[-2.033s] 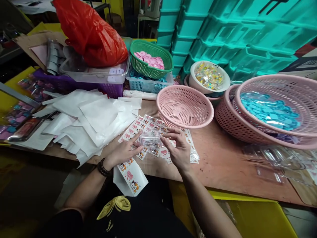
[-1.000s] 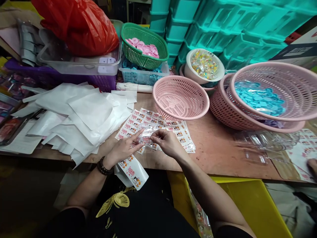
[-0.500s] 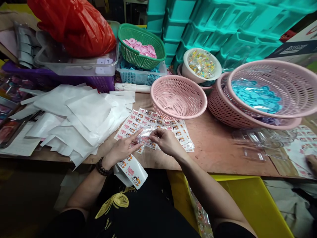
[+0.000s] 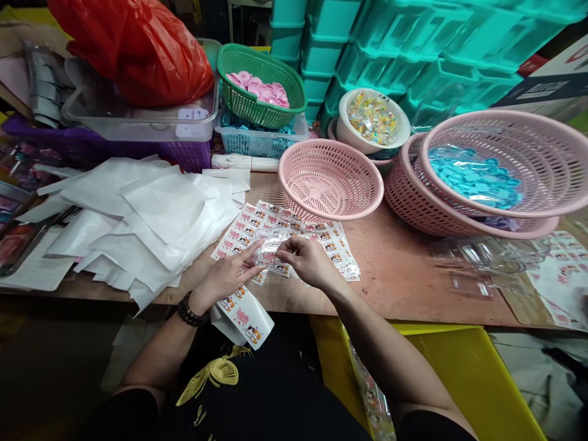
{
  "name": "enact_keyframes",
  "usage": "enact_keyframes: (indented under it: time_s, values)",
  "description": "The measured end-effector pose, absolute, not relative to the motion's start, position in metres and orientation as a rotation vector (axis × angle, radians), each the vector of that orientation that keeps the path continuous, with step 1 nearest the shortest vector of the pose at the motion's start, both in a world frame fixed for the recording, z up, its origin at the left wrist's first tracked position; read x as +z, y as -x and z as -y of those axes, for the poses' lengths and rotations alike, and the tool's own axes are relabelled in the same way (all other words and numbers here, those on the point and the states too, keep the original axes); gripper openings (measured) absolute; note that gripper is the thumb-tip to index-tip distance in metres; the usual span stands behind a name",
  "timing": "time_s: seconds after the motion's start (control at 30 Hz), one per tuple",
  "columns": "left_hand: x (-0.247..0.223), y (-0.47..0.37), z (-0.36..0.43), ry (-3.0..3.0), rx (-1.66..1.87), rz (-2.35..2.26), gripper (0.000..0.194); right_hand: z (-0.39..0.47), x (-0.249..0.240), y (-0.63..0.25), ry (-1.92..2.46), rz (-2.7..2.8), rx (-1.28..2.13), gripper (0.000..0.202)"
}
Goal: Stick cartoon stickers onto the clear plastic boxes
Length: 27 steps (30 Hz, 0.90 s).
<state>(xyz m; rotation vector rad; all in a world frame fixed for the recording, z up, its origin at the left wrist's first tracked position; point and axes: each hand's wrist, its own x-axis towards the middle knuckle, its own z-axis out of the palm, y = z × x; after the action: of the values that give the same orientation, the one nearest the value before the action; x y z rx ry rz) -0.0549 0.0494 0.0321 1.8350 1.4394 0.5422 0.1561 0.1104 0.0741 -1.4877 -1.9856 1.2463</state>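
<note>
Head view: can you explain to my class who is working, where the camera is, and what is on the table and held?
There is no machine: a person works bare-handed. The camera is worn on the head, looking forward and down. On the wooden table lie printed cartoon sheets, with white sheets to the left and a pink basket behind. The left hand touches one side of a small clear case, thumb and forefinger spread. The right hand has its fingertips pinched together at the other side; exactly what they hold is too small to tell.
</note>
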Motion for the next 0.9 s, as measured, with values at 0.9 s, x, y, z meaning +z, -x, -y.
enact_keyframes:
  time_s: [0.9]
  values:
    - [0.035,0.053,-0.050,-1.825,0.549,-1.444,0.066,-0.099,0.077,-0.148,1.627,2.130,0.950,0.013]
